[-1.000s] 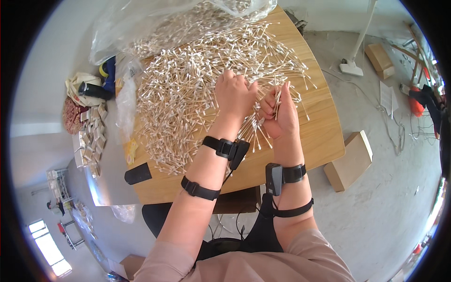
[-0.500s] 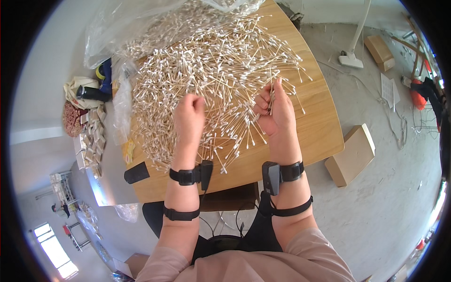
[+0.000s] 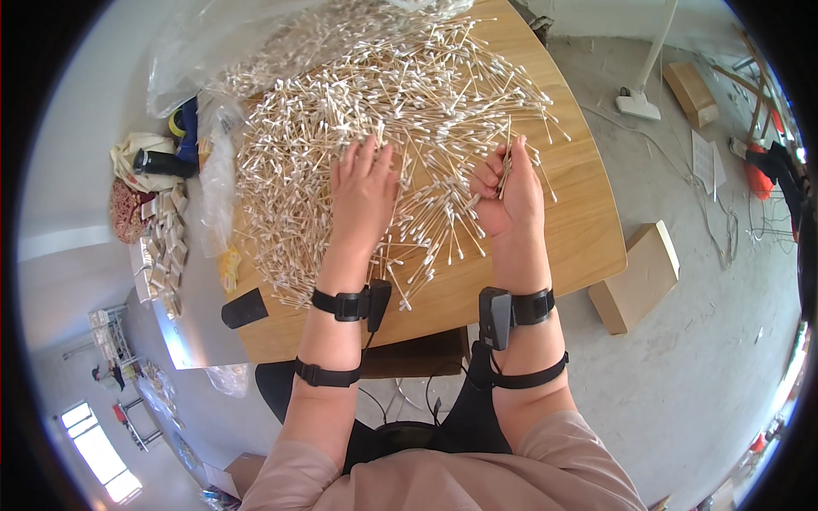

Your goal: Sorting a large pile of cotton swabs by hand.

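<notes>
A wide heap of cotton swabs [image 3: 290, 162], with white tips and pale wooden sticks, covers much of the wooden table [image 3: 579, 230]. Over the middle of it lies my left hand [image 3: 365, 192], palm down and fingers apart, touching the swabs beneath. What is under the palm is hidden. To the right, near the heap's edge, my right hand [image 3: 515, 192] is closed round a few cotton swabs [image 3: 506, 162], which stand up between thumb and curled fingers. Their lower ends are hidden in the fist.
Clear plastic sheeting [image 3: 183, 72] borders the heap at the far left, part of it over more swabs. A black flat object [image 3: 244, 308] lies at the table's near left corner. Small packed bundles [image 3: 166, 247] and a black bottle [image 3: 162, 164] sit at the left. Cardboard box [image 3: 635, 277] on the floor, right.
My left hand has gone from a loose fist to spread fingers, moving slightly right and forward onto the heap. My right hand keeps its swabs and has shifted slightly right.
</notes>
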{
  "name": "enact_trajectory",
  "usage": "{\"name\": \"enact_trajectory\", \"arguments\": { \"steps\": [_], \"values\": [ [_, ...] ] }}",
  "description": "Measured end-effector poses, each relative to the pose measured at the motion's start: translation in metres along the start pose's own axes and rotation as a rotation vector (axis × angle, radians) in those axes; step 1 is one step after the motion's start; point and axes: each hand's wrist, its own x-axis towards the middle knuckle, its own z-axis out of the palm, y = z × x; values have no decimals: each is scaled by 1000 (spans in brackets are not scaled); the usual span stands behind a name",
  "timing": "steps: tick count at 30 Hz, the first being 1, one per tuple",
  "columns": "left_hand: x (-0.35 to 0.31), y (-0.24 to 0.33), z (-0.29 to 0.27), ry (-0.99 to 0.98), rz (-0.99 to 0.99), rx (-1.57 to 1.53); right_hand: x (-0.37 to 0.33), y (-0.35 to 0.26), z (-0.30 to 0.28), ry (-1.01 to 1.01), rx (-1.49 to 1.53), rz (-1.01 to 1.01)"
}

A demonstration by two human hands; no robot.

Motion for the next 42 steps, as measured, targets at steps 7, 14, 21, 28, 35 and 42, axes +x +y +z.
{"name": "enact_trajectory", "arguments": {
  "steps": [7, 14, 21, 28, 35, 42],
  "values": [
    [13, 17, -13, 155, 237, -296, 2, 0, -2, 2, -3, -2],
    [43, 13, -13, -70, 330, -277, 3, -3, -4, -1, 10, -8],
    [23, 3, -21, 155, -85, -488, 3, 4, -1, 24, 5, 61],
    [24, 53, -55, 204, 70, -726, -6, 24, 15, 92, 56, 183],
    [18, 53, -14, 1, 387, -417, 6, -21, -14, -73, 98, 5],
    [-36, 25, -13, -185, 214, -130, 0, -38, -18, -44, 248, -33]
  ]
}}
